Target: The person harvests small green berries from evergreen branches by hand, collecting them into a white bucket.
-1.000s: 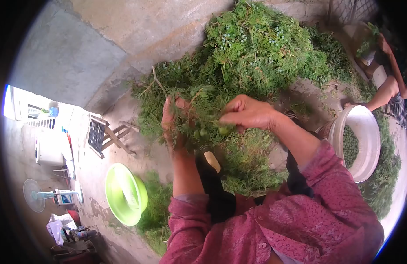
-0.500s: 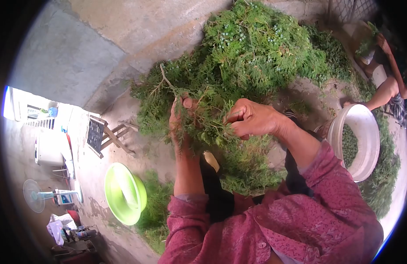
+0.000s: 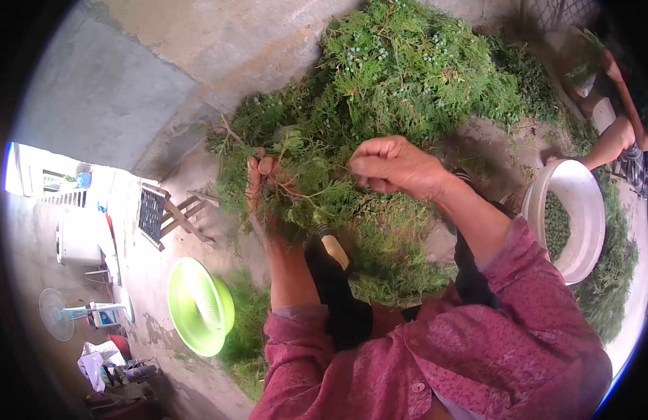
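A leafy evergreen branch (image 3: 296,192) with bare woody stems is gripped in my left hand (image 3: 259,178), its sprays partly covering my fingers. To its right, my right hand (image 3: 397,168) is closed with thumb and fingertips pressed together, a little apart from the branch's stems. Whatever may be in that pinch is too small to make out. Behind both hands rises a big pile of evergreen branches (image 3: 408,77) bearing pale blue-green cones. At my right stands a white bucket (image 3: 591,224) with small green cones (image 3: 556,227) inside.
A lime-green basin (image 3: 180,308) tilts at the left, near a folding stool (image 3: 173,217). Loose foliage (image 3: 401,273) covers the floor around my feet. Another person's arm (image 3: 622,91) and leg (image 3: 611,147) show at far right. A fan (image 3: 56,313) stands far left.
My left hand has shifted left with the branch, spreading its stems into clearer view. My right hand has risen slightly and its fingers have drawn away from the sprays.
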Demonstrator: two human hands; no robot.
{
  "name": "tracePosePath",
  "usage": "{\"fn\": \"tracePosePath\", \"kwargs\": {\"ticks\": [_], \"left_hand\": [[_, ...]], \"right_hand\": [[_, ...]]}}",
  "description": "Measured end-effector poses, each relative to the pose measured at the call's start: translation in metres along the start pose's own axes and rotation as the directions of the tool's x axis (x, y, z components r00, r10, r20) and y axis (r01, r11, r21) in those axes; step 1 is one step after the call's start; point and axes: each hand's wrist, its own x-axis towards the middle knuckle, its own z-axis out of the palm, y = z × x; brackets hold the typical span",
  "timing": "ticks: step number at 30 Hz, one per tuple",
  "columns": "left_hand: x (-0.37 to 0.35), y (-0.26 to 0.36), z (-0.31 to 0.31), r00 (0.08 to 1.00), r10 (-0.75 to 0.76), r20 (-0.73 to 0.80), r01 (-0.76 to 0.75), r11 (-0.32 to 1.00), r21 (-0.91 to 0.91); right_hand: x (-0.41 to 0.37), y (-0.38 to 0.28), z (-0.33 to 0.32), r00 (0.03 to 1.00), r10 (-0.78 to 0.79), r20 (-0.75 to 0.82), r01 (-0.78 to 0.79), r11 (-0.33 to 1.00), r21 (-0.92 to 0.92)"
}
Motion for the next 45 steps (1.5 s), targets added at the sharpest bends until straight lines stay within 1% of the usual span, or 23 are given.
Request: {"fn": "tracePosePath", "kwargs": {"ticks": [1, 3, 4, 6, 10, 12, 15, 17, 18, 20, 22, 24, 27, 28, 29, 30, 32, 33, 36, 39, 41, 43, 45], "left_hand": [[-0.003, -0.003, 0.006, 1.000, 0.001, 0.000, -0.001, 1.000, -0.001], [-0.010, -0.009, 0.023, 0.976, -0.114, 0.185, 0.111, 0.994, 0.023], [-0.013, -0.011, 0.029, 0.976, -0.112, 0.185, 0.110, 0.994, 0.022], [-0.016, -0.013, 0.036, 0.995, -0.062, -0.074, 0.072, 0.985, 0.154], [-0.015, -0.011, 0.027, 0.990, -0.136, 0.034, 0.131, 0.985, 0.108], [-0.012, -0.007, 0.020, 0.989, -0.142, 0.026, 0.132, 0.963, 0.235], [-0.012, -0.003, 0.020, 0.990, -0.140, 0.024, 0.132, 0.968, 0.215], [-0.009, 0.003, 0.006, 0.992, -0.123, 0.018, 0.117, 0.975, 0.191], [-0.009, 0.004, 0.010, 0.994, -0.108, 0.012, 0.104, 0.981, 0.166], [-0.013, 0.002, 0.023, 0.995, -0.094, -0.025, 0.097, 0.986, 0.132], [-0.015, -0.002, 0.031, 0.994, -0.088, -0.063, 0.094, 0.990, 0.102], [-0.017, -0.004, 0.029, 0.996, -0.052, -0.073, 0.065, 0.978, 0.198], [-0.011, 0.003, 0.002, 0.985, -0.167, 0.042, 0.154, 0.964, 0.218], [-0.009, 0.006, 0.003, 0.985, -0.167, 0.041, 0.154, 0.964, 0.216], [-0.007, 0.009, 0.005, 0.996, -0.083, 0.030, 0.078, 0.987, 0.139], [-0.005, 0.010, 0.006, 1.000, 0.003, 0.009, -0.004, 0.998, 0.063], [0.000, 0.010, -0.001, 0.999, -0.019, 0.044, 0.018, 0.999, 0.027], [0.002, 0.010, -0.002, 0.994, -0.042, 0.096, 0.043, 0.999, -0.011], [0.002, 0.005, 0.002, 0.994, -0.049, 0.102, 0.054, 0.998, -0.045], [0.002, 0.001, 0.002, 0.989, -0.092, 0.120, 0.102, 0.992, -0.074], [-0.001, -0.005, 0.008, 0.988, -0.115, 0.099, 0.121, 0.991, -0.059], [-0.009, -0.010, 0.028, 0.998, -0.049, -0.039, 0.053, 0.993, 0.109], [-0.001, -0.008, 0.017, 0.998, -0.064, 0.022, 0.061, 0.992, 0.115]], "right_hand": [[0.003, 0.003, 0.003, 0.998, 0.018, -0.058, -0.024, 0.994, -0.106], [0.006, 0.010, 0.003, 0.999, 0.047, 0.027, -0.046, 0.998, -0.031], [0.008, 0.012, 0.007, 0.999, 0.020, 0.029, -0.019, 1.000, -0.015], [0.011, 0.012, 0.014, 0.999, -0.006, 0.035, 0.006, 1.000, -0.001], [0.018, 0.018, 0.017, 0.999, -0.008, 0.049, 0.003, 0.995, 0.101], [0.020, 0.018, 0.016, 0.995, -0.027, 0.095, 0.012, 0.988, 0.157], [0.015, 0.008, 0.022, 0.995, -0.031, 0.097, 0.023, 0.996, 0.085], [0.007, -0.003, 0.028, 0.999, -0.006, 0.052, 0.016, 0.981, -0.191], [0.004, -0.005, 0.032, 0.999, -0.005, 0.054, 0.015, 0.981, -0.191], [-0.001, -0.006, 0.039, 0.987, 0.013, 0.160, 0.036, 0.953, -0.300], [-0.002, -0.006, 0.031, 0.975, 0.075, 0.210, -0.025, 0.972, -0.232], [-0.003, -0.006, 0.025, 0.955, 0.134, 0.266, -0.091, 0.981, -0.169], [-0.011, -0.013, 0.021, 0.948, 0.125, 0.292, -0.067, 0.978, -0.199], [-0.020, -0.025, 0.025, 0.972, 0.049, 0.229, 0.029, 0.945, -0.327], [-0.026, -0.030, 0.026, 0.983, -0.033, 0.179, 0.112, 0.884, -0.453], [-0.025, -0.028, 0.018, 0.982, -0.025, 0.185, 0.108, 0.885, -0.454], [-0.018, -0.017, -0.001, 0.987, -0.033, 0.156, 0.030, 0.999, 0.023], [-0.014, -0.012, 0.000, 0.987, -0.033, 0.155, 0.029, 0.999, 0.028], [0.006, 0.003, 0.007, 0.976, 0.153, 0.154, -0.168, 0.982, 0.084], [0.015, 0.016, 0.022, 0.985, 0.164, 0.045, -0.169, 0.974, 0.148], [0.018, 0.015, 0.024, 0.986, 0.146, 0.085, -0.163, 0.956, 0.245], [0.021, 0.018, 0.026, 0.991, 0.120, 0.067, -0.137, 0.906, 0.401], [0.025, 0.020, 0.023, 0.990, 0.105, 0.094, -0.133, 0.917, 0.375]]}}
